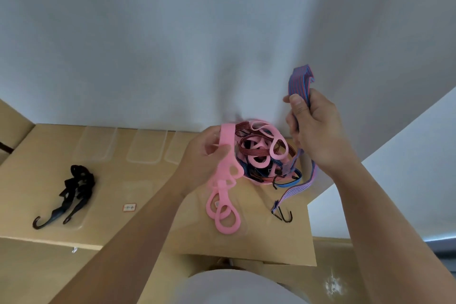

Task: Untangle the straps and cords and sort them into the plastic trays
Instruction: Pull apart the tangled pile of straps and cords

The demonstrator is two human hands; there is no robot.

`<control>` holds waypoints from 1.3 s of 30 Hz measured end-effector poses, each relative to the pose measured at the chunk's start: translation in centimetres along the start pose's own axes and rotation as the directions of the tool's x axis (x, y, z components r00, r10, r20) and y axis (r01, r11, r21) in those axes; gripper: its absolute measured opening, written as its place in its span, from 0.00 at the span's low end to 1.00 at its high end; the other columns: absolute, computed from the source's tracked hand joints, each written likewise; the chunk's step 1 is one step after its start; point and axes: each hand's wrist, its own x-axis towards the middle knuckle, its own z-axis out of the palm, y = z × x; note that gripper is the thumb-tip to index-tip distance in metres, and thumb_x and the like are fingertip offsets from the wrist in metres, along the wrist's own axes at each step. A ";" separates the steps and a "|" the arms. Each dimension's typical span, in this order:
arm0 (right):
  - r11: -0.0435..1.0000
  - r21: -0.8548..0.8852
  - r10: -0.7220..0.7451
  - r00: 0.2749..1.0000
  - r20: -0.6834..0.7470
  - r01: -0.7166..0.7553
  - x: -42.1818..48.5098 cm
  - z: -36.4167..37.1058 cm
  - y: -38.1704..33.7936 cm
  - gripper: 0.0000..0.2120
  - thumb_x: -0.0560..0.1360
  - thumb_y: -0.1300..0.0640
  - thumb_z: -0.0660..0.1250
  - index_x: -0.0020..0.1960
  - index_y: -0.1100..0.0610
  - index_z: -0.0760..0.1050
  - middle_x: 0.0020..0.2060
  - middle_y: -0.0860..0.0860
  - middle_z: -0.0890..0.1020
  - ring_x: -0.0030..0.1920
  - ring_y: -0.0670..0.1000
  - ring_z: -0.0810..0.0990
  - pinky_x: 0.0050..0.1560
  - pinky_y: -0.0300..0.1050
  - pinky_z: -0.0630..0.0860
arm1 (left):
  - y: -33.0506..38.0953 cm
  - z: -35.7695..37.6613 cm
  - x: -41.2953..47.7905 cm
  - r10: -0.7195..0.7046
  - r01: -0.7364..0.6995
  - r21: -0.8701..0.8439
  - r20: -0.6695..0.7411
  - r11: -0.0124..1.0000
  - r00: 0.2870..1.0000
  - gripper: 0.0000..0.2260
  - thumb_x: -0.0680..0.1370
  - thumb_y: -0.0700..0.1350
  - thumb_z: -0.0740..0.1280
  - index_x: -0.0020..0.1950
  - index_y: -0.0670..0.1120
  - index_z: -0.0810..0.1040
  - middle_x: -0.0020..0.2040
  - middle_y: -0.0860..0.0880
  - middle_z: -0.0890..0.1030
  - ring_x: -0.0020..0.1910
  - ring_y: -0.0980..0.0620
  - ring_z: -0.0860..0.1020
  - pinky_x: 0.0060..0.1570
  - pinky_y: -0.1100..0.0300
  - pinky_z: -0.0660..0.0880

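Head: hands (204, 153) (313, 131) grip pink strap (225, 180), striped cord (299, 84).

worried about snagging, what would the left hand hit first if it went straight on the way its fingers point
Probably the tangled pile of straps, right beside the left hand that holds the pink strap; depth is unclear from one view.

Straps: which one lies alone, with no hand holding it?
The black strap, alone at the left on the cardboard. The left hand holds a pink strap, the right hand a purple striped strap; the rest form a tangle.
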 end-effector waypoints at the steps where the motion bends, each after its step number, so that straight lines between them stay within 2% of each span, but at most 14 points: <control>1: 1.000 0.014 -0.002 1.000 0.014 0.002 -0.2 -0.2 -0.2 0.10 0.86 0.57 0.56 0.53 0.61 0.73 0.29 0.52 0.69 0.24 0.46 0.64 0.24 0.39 0.64 | -0.2 -0.3 -0.5 -0.024 0.024 -0.005 -0.037 1.000 0.999 0.16 0.80 0.36 0.69 0.66 0.50 0.79 0.54 0.44 0.85 0.49 0.46 0.83 0.50 0.47 0.81; 4: 0.999 0.029 -0.025 0.998 0.053 0.023 -0.6 -0.7 -0.9 0.09 0.86 0.56 0.56 0.52 0.58 0.73 0.28 0.52 0.69 0.23 0.44 0.67 0.24 0.35 0.66 | -0.9 -1.2 -2.0 -0.076 0.079 0.015 -0.149 0.997 0.986 0.14 0.80 0.36 0.69 0.66 0.46 0.80 0.56 0.41 0.85 0.49 0.47 0.83 0.50 0.49 0.81; 8: 0.996 0.039 -0.081 0.991 0.111 0.077 -1.2 -1.2 -1.8 0.10 0.86 0.56 0.56 0.50 0.56 0.73 0.27 0.52 0.70 0.24 0.47 0.67 0.25 0.39 0.66 | -1.2 -2.3 -3.6 -0.122 0.142 0.052 -0.282 0.988 0.952 0.15 0.81 0.38 0.70 0.66 0.51 0.78 0.50 0.46 0.87 0.49 0.40 0.85 0.47 0.43 0.83; 10: 0.995 0.053 -0.097 0.986 0.137 0.090 -1.6 -1.3 -2.2 0.10 0.86 0.55 0.56 0.49 0.55 0.74 0.27 0.51 0.70 0.25 0.49 0.66 0.26 0.41 0.66 | -1.4 -2.8 -4.4 -0.125 0.171 0.105 -0.343 0.980 0.931 0.14 0.81 0.39 0.69 0.64 0.53 0.78 0.49 0.47 0.87 0.49 0.41 0.85 0.45 0.45 0.84; 14: 0.991 0.077 -0.125 0.974 0.187 0.113 -2.1 -1.1 -2.6 0.11 0.86 0.54 0.56 0.49 0.55 0.74 0.24 0.46 0.71 0.26 0.49 0.67 0.28 0.43 0.65 | -2.3 -4.3 -5.6 -0.179 0.256 0.136 -0.419 0.957 0.890 0.15 0.82 0.41 0.68 0.68 0.48 0.76 0.50 0.46 0.86 0.50 0.44 0.84 0.42 0.49 0.83; 19: 0.988 0.076 -0.145 0.968 0.203 0.132 -2.9 -0.3 -3.2 0.11 0.86 0.54 0.57 0.48 0.53 0.74 0.24 0.45 0.72 0.25 0.48 0.67 0.30 0.44 0.66 | -3.8 -5.9 -5.9 -0.277 0.343 0.092 -0.414 0.935 0.867 0.11 0.83 0.38 0.64 0.64 0.49 0.74 0.51 0.42 0.84 0.49 0.43 0.82 0.37 0.51 0.82; 24: 0.987 0.055 -0.159 0.964 0.211 0.151 -3.2 1.1 -5.1 0.11 0.85 0.54 0.57 0.47 0.52 0.74 0.24 0.45 0.71 0.24 0.48 0.66 0.27 0.41 0.65 | -6.4 -7.5 -4.7 -0.445 0.480 0.005 -0.367 0.877 0.817 0.09 0.80 0.32 0.59 0.55 0.41 0.75 0.47 0.42 0.79 0.41 0.43 0.77 0.28 0.57 0.77; 26: 0.987 0.040 -0.160 0.969 0.187 0.155 -3.2 1.6 -6.1 0.11 0.85 0.53 0.58 0.47 0.52 0.74 0.25 0.47 0.71 0.25 0.49 0.66 0.27 0.42 0.64 | -7.5 -8.1 -4.3 -0.518 0.538 -0.025 -0.308 0.843 0.798 0.11 0.77 0.30 0.57 0.55 0.39 0.74 0.48 0.40 0.76 0.42 0.43 0.76 0.26 0.59 0.76; 28: 0.987 0.019 -0.161 0.974 0.161 0.160 -3.3 2.4 -7.0 0.11 0.85 0.53 0.58 0.47 0.53 0.75 0.25 0.47 0.72 0.24 0.49 0.67 0.27 0.42 0.66 | -9.2 -8.9 -3.8 -0.562 0.568 -0.050 -0.239 0.821 0.792 0.15 0.76 0.28 0.56 0.59 0.39 0.72 0.53 0.37 0.76 0.50 0.36 0.79 0.30 0.56 0.78; 30: 0.988 0.024 -0.155 0.978 0.136 0.154 -3.4 3.3 -7.7 0.11 0.85 0.54 0.58 0.48 0.53 0.75 0.25 0.47 0.72 0.24 0.48 0.67 0.26 0.40 0.66 | -10.9 -9.7 -3.3 -0.587 0.587 -0.063 -0.192 0.807 0.787 0.19 0.76 0.27 0.57 0.65 0.39 0.71 0.58 0.34 0.77 0.57 0.31 0.79 0.39 0.48 0.82; 32: 0.990 0.042 -0.142 0.984 0.112 0.138 -3.4 4.3 -8.4 0.11 0.85 0.54 0.58 0.47 0.53 0.75 0.26 0.48 0.72 0.24 0.48 0.67 0.24 0.38 0.64 | -12.5 -10.4 -2.8 -0.610 0.605 -0.086 -0.171 0.791 0.774 0.20 0.77 0.26 0.60 0.68 0.40 0.69 0.61 0.33 0.77 0.57 0.33 0.80 0.48 0.40 0.81; 33: 0.990 0.043 -0.135 0.986 0.101 0.131 -3.4 4.8 -8.7 0.11 0.85 0.54 0.58 0.47 0.53 0.75 0.26 0.49 0.71 0.24 0.49 0.67 0.24 0.37 0.64 | -13.2 -10.6 -2.6 -0.623 0.614 -0.109 -0.165 0.782 0.764 0.21 0.78 0.27 0.62 0.69 0.40 0.68 0.61 0.33 0.77 0.56 0.33 0.80 0.49 0.39 0.81; 36: 0.991 0.065 -0.120 0.990 0.069 0.116 -3.5 6.2 -9.3 0.11 0.85 0.54 0.58 0.48 0.53 0.75 0.26 0.50 0.70 0.24 0.49 0.65 0.23 0.37 0.63 | -15.0 -11.3 -1.8 -0.637 0.628 -0.114 -0.181 0.770 0.749 0.18 0.76 0.28 0.68 0.63 0.40 0.69 0.60 0.34 0.78 0.56 0.35 0.81 0.49 0.40 0.82; 39: 0.990 0.096 -0.105 0.993 0.048 0.100 -3.7 7.5 -9.9 0.11 0.85 0.54 0.58 0.48 0.54 0.75 0.26 0.50 0.69 0.23 0.49 0.63 0.22 0.37 0.61 | -16.6 -11.7 -1.0 -0.607 0.633 0.004 -0.280 0.774 0.744 0.17 0.72 0.31 0.72 0.56 0.42 0.71 0.58 0.39 0.80 0.55 0.40 0.82 0.54 0.41 0.81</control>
